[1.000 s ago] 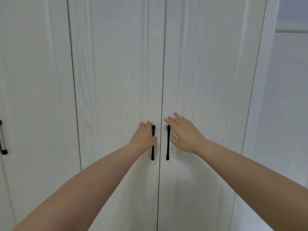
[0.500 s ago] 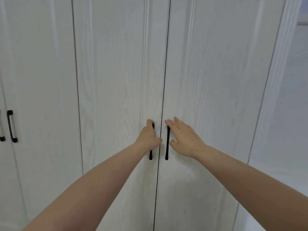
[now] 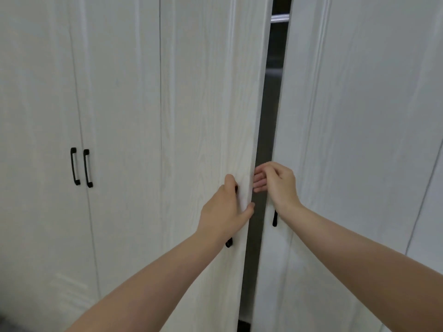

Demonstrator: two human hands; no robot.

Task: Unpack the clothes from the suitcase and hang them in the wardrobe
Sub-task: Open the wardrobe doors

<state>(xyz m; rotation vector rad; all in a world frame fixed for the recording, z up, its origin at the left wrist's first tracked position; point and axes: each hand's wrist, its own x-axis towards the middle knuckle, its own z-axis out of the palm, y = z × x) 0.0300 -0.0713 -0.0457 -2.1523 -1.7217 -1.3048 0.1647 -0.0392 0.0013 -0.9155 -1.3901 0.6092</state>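
Head view shows the white wardrobe (image 3: 239,92) right in front of me, filling almost all I can see, with its two middle doors parted by a narrow dark gap. My left hand (image 3: 225,212) is curled around the black handle (image 3: 229,243) of the left door (image 3: 206,104); only the handle's lower tip shows below my palm, and my thumb lies across the door's edge. My right hand (image 3: 278,183) is at the black handle (image 3: 275,219) of the right door (image 3: 359,116), fingers bent in toward the gap, and the handle's lower end shows under my wrist; I cannot tell whether the fingers are really closed on it. Through the gap, high up, a pale metal rail (image 3: 279,18) crosses the dark inside. Further left, two more black handles (image 3: 81,167) sit side by side on another pair of doors, which are shut.
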